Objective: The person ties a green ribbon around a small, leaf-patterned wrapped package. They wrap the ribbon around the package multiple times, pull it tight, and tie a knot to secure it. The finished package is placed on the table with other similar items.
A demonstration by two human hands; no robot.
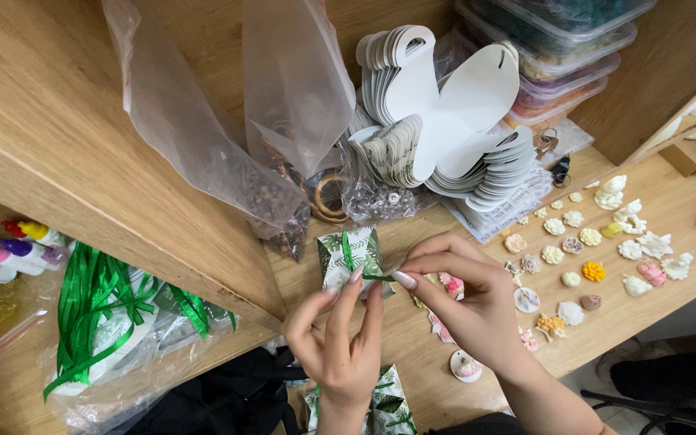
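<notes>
while hands [400,310] tie ribbon [364,272], clear bag [203,145] holds dried bits.

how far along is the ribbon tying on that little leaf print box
Done: the leaf-print box is folded shut, green ribbon around it. In hand: left hand and right hand pinch the ribbon ends at the box's edge. Left: no finished bow shows; flat box blanks remain stacked.
</notes>
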